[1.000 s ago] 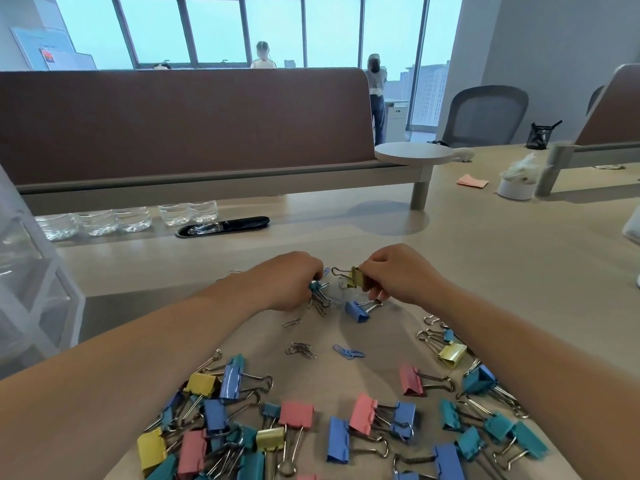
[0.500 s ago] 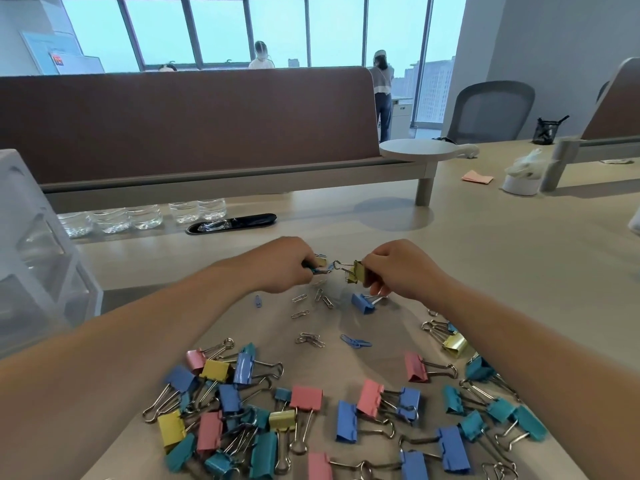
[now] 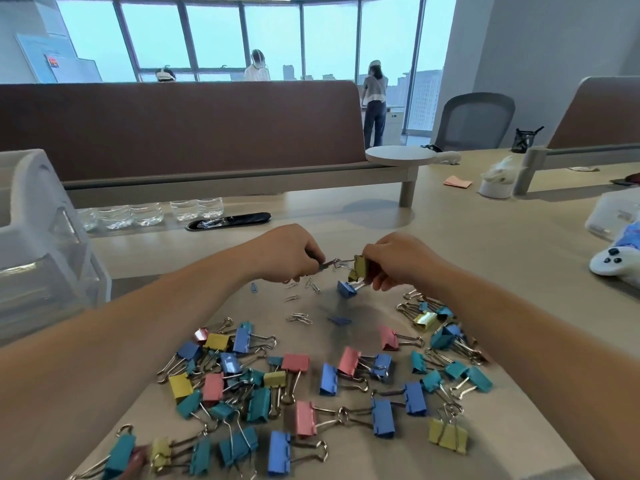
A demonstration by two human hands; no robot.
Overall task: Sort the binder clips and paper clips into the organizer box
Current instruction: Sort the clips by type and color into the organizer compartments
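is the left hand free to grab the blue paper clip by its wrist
Probably not yet: the left hand pinches a small clip. The blue paper clip lies uncovered nearby, reachable once it lets go.
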